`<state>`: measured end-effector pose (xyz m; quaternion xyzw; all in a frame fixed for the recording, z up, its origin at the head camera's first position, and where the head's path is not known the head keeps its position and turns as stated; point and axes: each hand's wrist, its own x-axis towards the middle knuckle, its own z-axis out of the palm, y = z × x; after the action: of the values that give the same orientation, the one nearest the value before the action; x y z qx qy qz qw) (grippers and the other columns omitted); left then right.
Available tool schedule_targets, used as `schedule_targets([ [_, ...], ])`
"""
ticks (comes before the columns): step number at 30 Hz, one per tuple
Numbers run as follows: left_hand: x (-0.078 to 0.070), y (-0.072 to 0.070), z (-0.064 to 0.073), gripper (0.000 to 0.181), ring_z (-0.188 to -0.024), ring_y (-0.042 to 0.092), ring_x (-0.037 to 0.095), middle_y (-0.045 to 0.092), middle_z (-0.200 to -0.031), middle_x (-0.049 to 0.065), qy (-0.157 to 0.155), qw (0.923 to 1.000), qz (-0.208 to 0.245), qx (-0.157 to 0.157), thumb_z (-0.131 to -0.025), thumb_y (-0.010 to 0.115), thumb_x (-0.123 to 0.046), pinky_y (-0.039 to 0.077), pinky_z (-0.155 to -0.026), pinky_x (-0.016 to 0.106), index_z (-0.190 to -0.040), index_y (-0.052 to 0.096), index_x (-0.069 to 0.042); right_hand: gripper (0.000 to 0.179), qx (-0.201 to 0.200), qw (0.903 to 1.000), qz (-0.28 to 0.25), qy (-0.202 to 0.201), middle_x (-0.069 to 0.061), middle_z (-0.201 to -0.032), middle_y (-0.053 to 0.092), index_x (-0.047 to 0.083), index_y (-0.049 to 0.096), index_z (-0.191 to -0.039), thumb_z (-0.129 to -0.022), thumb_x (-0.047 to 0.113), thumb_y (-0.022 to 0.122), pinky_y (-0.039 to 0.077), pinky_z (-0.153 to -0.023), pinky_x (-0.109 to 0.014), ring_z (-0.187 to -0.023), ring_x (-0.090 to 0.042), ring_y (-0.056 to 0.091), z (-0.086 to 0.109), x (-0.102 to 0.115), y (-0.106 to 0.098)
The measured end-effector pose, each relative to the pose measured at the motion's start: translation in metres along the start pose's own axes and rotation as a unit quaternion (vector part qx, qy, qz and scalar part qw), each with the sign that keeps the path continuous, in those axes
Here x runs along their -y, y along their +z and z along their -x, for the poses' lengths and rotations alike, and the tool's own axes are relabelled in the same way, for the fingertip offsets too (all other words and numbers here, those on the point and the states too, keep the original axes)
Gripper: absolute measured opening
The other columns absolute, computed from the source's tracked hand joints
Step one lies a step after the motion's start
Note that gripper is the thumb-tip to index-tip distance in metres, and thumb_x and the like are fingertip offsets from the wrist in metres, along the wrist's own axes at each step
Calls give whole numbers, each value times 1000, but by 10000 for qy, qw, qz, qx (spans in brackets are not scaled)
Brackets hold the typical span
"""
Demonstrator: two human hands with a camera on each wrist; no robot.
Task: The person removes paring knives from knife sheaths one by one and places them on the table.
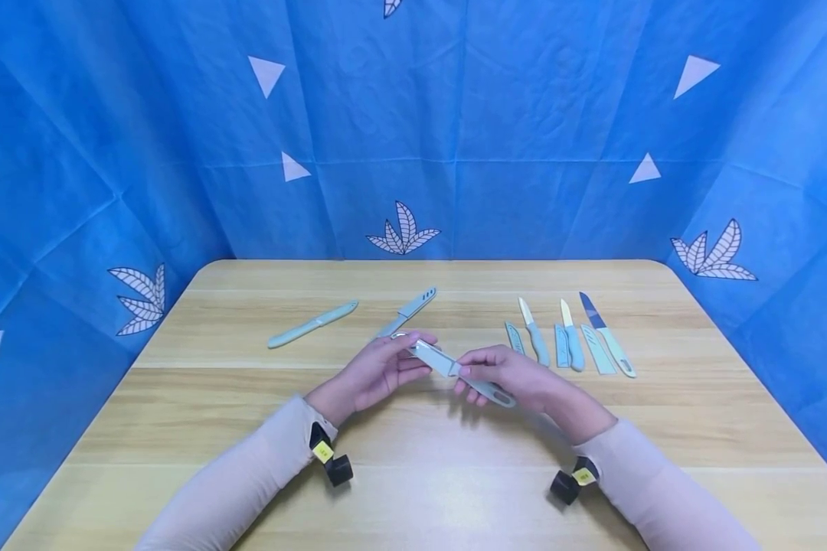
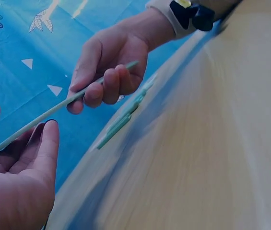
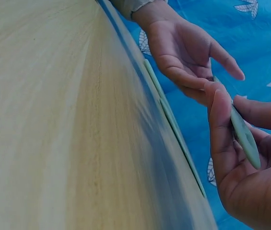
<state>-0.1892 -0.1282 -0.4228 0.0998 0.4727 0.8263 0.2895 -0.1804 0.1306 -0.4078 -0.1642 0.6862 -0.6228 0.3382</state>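
One blue cloth backdrop (image 1: pixel 455 130) printed with white triangles and leaf sprigs, hung behind and to both sides. One pale wooden worktop (image 1: pixel 413 490), rounded at the far corners. Two arms in light sleeves, each with one black wrist mount carrying a yellow tag. Left hand (image 1: pixel 379 375) and right hand (image 1: pixel 517 379) raised just above the middle of the worktop, one sheathed knife (image 1: pixel 458 371) spanning between them. Right grip curled round the grey-green handle, looped end poking out toward the wearer; in the right wrist view, thumb and fingers (image 3: pixel 221 124) wrapped about the handle. Left grip half open, fingertips and thumb lightly pinching the pale sheath at its far end. Beyond the hands, two more sheathed knives lying flat: one pale green (image 1: pixel 312 324) to the left, one grey-blue (image 1: pixel 408 312) just behind the left hand. To the right, one row of three bare knives (image 1: pixel 570 333) with three loose sheaths (image 1: pixel 560 344) laid alongside, each sheath just beside its knife. Six knives in all, counted from the head view.
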Motion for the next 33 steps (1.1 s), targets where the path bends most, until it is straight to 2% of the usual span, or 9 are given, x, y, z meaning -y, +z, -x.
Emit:
schedule_targets([
  [4, 3, 1, 1, 29, -113, 62, 31, 64, -122, 21, -102, 9995, 301, -11, -101, 55, -19, 45, -105, 42, -120, 64, 1, 34, 86, 10000, 51, 2, -19, -101, 69, -10, 58, -122, -101, 16, 54, 60, -71, -29, -77, -20, 66, -3, 0, -2],
  [12, 5, 3, 2, 41, -114, 62, 30, 59, -128, 24, -280, 9981, 462, -305, -99, 54, -7, 48, -102, 34, -136, 45, 9, 34, 273, 9996, -23, 75, -21, -101, 68, -11, 58, -122, -102, 16, 52, 60, -72, -29, -77, -20, 66, -12, 1, -5],
  [20, 11, 2, 3, 43, -119, 58, 33, 55, -133, 24, -277, 9968, 653, -364, -99, 53, -2, 48, -103, 34, -139, 41, 9, 31, 413, 9988, -84, 265, -19, -98, 69, -8, 59, -122, -102, 13, 50, 60, -73, -32, -77, -21, 66, -13, 5, -3],
  [33, 15, 1, 2, 44, -118, 59, 33, 56, -132, 25, -311, 9963, 718, -347, -99, 52, -3, 48, -102, 35, -139, 40, 9, 30, 290, 9993, -9, 254, -21, -96, 69, -9, 61, -120, -102, 11, 49, 60, -71, -30, -77, -22, 67, -15, 3, -2],
])
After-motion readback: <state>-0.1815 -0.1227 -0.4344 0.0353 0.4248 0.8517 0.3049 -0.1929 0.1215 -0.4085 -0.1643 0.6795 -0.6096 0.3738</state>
